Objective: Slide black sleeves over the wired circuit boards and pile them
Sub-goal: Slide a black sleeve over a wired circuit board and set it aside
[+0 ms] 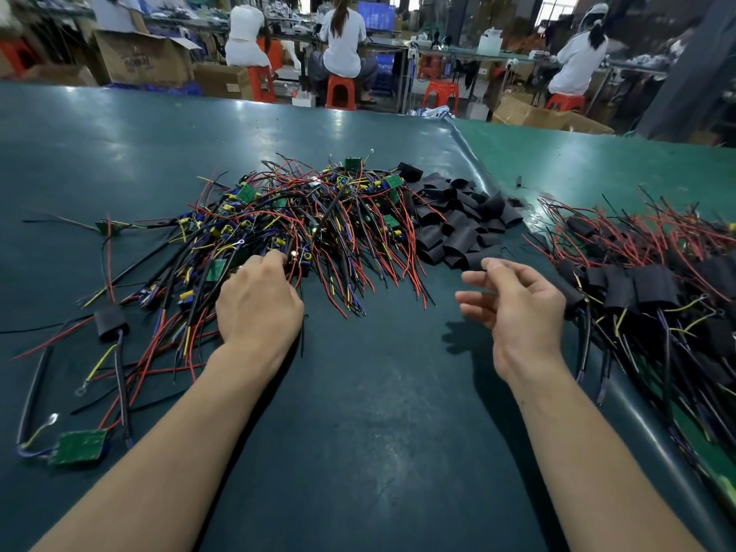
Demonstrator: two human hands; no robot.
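A tangled pile of wired circuit boards [318, 217], green boards with red, black, yellow and blue wires, lies mid-table. My left hand [259, 304] reaches into its near edge, fingers curled down among the wires around a board that the hand mostly hides. A heap of loose black sleeves [458, 223] sits just right of the pile. My right hand [517, 304] hovers in front of the sleeves, fingers loosely spread, holding nothing. Sleeved boards are piled at the right [645, 288].
One sleeved board [110, 322] and a bare green board [79, 446] lie apart at the left. The dark green table mat [358, 432] overlaps a lighter green surface [597, 161] at the right. People sit on red stools at benches beyond the table.
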